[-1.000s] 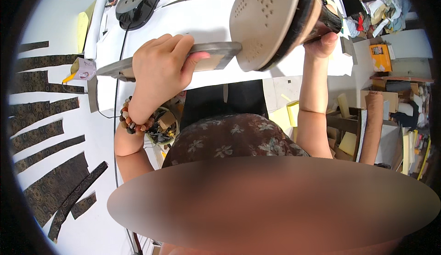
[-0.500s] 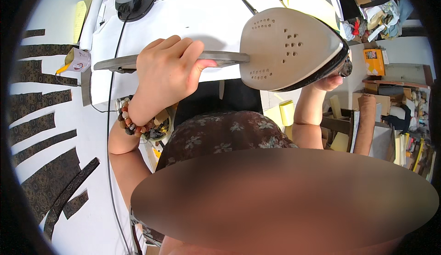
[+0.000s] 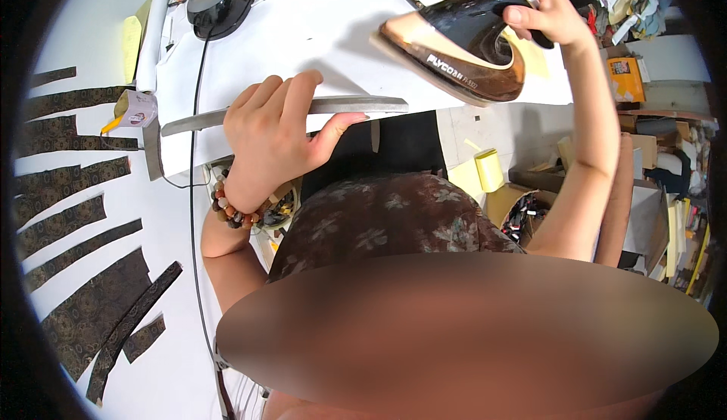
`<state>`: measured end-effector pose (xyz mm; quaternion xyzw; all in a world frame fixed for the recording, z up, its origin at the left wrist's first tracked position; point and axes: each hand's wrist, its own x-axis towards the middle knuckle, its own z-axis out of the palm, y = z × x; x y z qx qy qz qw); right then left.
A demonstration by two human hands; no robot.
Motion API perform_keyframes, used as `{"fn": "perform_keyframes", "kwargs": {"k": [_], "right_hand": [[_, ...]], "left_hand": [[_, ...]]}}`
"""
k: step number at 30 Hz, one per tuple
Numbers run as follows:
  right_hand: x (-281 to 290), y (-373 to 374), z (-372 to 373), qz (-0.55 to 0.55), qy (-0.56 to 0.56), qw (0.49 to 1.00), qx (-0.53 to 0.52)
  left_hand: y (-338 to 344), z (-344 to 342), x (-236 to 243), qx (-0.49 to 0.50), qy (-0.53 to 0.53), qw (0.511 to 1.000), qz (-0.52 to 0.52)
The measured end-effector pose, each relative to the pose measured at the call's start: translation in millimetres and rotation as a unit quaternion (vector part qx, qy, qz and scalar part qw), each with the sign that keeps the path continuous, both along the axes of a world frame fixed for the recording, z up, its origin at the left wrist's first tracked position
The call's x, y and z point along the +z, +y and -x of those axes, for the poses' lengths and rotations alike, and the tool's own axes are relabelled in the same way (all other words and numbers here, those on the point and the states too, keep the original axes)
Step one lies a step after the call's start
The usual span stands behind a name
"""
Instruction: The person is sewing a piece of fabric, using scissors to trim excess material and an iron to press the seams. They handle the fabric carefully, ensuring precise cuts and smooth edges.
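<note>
My right hand [image 3: 549,11] grips the handle of a black and brown steam iron [image 3: 466,49]. The iron is up over the right part of the white table, its pointed tip toward the left. Near the table's front edge, my left hand [image 3: 269,128] is on a long narrow grey fabric strip [image 3: 356,105], fingers over its far side and thumb along its near side. The strip runs out past the hand on both sides, its right end pointing toward the iron. A beaded bracelet [image 3: 227,204] circles my left wrist.
A black iron base [image 3: 227,0] stands at the far left, its cord [image 3: 198,102] running down the left side. A paper cup [image 3: 140,109] sits at the table's left edge. Dark patterned fabric pieces [image 3: 98,299] lie at left. Yellow paper [image 3: 538,56] lies at right; boxes [image 3: 625,79] stand beyond.
The iron has turned from soleplate facing up to handle upward, moving slightly away from the strip's end. My right hand has risen into view on its handle. My left hand stays on the strip.
</note>
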<state>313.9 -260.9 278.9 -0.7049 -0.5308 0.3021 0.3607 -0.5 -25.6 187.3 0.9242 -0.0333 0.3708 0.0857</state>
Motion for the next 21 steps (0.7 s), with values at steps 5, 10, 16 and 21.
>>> {"fn": "perform_keyframes", "kwargs": {"k": [5,10,16,21], "right_hand": [[36.9,46.5,20.3,0.148,0.088,0.977,0.123],[56.9,74.4,49.1,0.207,0.023,0.969,0.129],[65.6,104.6,59.1,0.178,-0.071,0.964,0.184],[79.9,77.4,57.7,0.262,-0.146,0.947,0.114]], "left_hand": [[-2.9,0.2,-4.1,-0.007,-0.045,0.998,0.046],[-5.9,4.7,-0.8,0.004,0.010,0.995,0.102],[-8.2,-0.9,-10.8,0.015,-0.021,0.984,0.175],[-6.2,-0.9,-9.9,0.016,-0.026,0.985,0.168]]}}
